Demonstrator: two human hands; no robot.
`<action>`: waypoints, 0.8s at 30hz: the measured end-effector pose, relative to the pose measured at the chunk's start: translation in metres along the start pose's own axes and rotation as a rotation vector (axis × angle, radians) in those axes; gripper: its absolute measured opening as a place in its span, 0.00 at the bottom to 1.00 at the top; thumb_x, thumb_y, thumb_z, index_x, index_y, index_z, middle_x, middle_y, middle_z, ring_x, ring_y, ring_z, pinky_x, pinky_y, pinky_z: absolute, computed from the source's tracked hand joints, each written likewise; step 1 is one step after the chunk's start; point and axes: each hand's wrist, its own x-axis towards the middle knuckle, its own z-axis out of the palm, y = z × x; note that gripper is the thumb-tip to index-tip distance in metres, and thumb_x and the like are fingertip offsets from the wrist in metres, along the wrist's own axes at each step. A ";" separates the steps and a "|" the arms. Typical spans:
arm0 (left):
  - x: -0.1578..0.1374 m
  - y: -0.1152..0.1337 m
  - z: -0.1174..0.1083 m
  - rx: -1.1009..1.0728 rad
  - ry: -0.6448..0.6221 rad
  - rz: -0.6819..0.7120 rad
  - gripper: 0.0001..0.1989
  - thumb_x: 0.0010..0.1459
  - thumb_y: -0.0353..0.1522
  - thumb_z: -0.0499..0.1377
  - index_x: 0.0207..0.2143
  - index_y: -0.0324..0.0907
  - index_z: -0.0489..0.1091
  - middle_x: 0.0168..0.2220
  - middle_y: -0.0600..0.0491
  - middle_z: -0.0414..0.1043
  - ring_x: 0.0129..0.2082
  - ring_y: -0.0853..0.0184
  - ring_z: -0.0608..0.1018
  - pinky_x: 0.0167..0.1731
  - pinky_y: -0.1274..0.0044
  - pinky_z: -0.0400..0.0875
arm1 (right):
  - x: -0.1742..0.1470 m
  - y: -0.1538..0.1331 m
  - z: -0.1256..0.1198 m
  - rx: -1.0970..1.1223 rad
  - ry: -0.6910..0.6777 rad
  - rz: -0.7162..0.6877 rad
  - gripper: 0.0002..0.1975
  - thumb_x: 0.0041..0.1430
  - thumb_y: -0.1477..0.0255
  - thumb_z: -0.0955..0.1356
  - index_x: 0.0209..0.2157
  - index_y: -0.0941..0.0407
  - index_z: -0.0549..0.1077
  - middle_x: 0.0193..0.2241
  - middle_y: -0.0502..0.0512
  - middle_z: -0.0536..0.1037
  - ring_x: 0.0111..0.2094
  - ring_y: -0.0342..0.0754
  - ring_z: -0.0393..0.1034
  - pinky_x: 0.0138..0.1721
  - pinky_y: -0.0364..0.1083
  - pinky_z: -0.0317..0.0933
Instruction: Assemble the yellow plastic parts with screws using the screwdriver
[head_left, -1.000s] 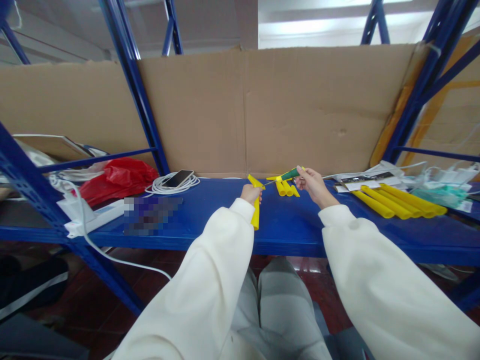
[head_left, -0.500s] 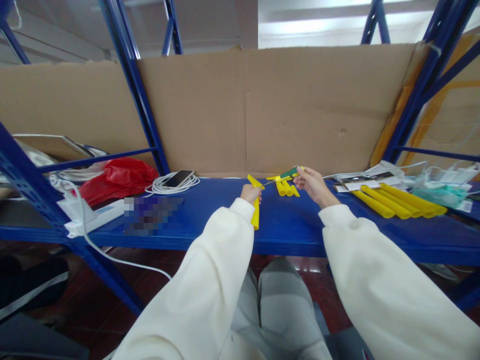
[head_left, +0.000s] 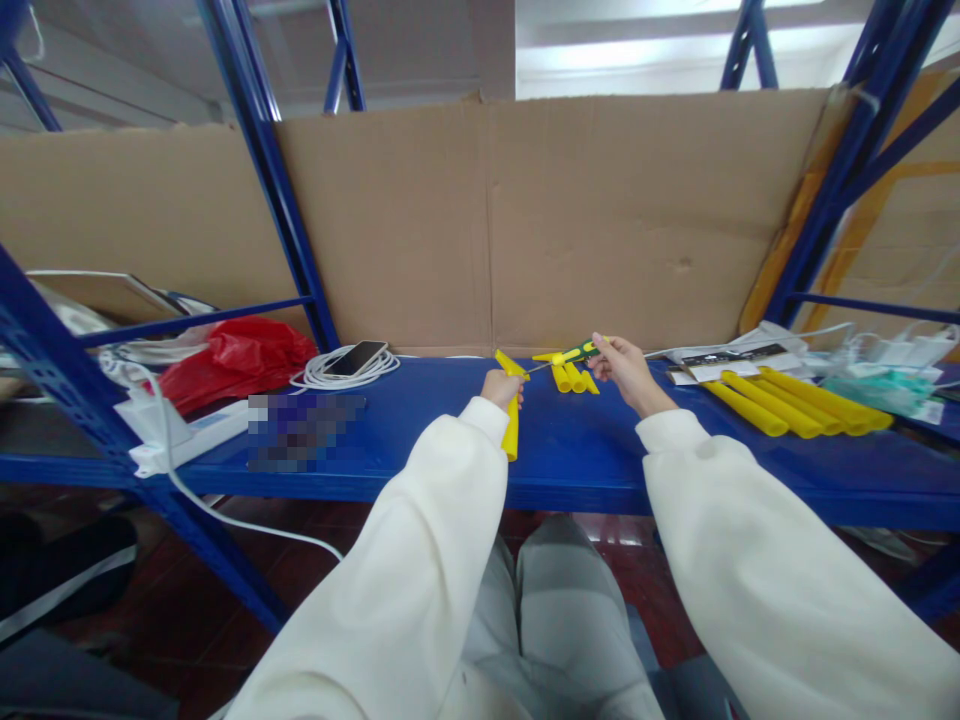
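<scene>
My left hand is closed around a yellow plastic piece with a tube-like handle, held over the blue shelf. Between the fingertips of my right hand is the end of a screwdriver with a green and yellow handle. Its thin shaft points left, and the tip meets the yellow piece beside my left fingers. What the tip touches is too small to make out. Behind the screwdriver, several short yellow parts lie together on the shelf.
Several long yellow tubes lie at the right, near plastic packaging. On the left are a phone on a coiled white cable, a red plastic bag and a white power strip. Cardboard stands along the back.
The screwdriver handle has turned about its axis, showing more yellow now, and my right fingers have shifted slightly on it. My left hand and the yellow piece stay in place.
</scene>
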 end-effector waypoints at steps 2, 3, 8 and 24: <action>-0.001 0.000 0.000 0.001 -0.001 -0.002 0.05 0.55 0.21 0.60 0.27 0.36 0.71 0.13 0.61 0.59 0.13 0.73 0.65 0.19 0.80 0.63 | 0.000 0.000 0.000 -0.002 -0.006 -0.008 0.25 0.42 0.49 0.76 0.29 0.55 0.70 0.16 0.46 0.72 0.13 0.37 0.61 0.14 0.37 0.54; -0.001 0.001 -0.001 0.001 0.000 -0.003 0.06 0.55 0.21 0.60 0.27 0.36 0.70 0.13 0.61 0.59 0.13 0.74 0.65 0.18 0.80 0.62 | 0.000 0.000 -0.001 -0.002 -0.009 -0.008 0.26 0.42 0.49 0.76 0.30 0.55 0.71 0.15 0.46 0.72 0.13 0.37 0.61 0.14 0.37 0.54; -0.003 0.002 0.000 0.000 0.015 0.001 0.09 0.55 0.20 0.58 0.23 0.37 0.67 0.12 0.61 0.58 0.13 0.74 0.64 0.17 0.81 0.60 | -0.003 -0.003 -0.001 0.016 -0.046 0.005 0.26 0.41 0.50 0.77 0.31 0.56 0.74 0.16 0.47 0.73 0.13 0.37 0.62 0.15 0.38 0.55; -0.002 0.002 0.000 -0.010 0.017 -0.002 0.08 0.55 0.20 0.58 0.25 0.37 0.69 0.13 0.61 0.58 0.14 0.73 0.65 0.19 0.80 0.63 | -0.005 -0.004 0.000 0.019 -0.076 0.019 0.27 0.42 0.48 0.76 0.26 0.54 0.65 0.16 0.47 0.73 0.15 0.38 0.64 0.16 0.38 0.55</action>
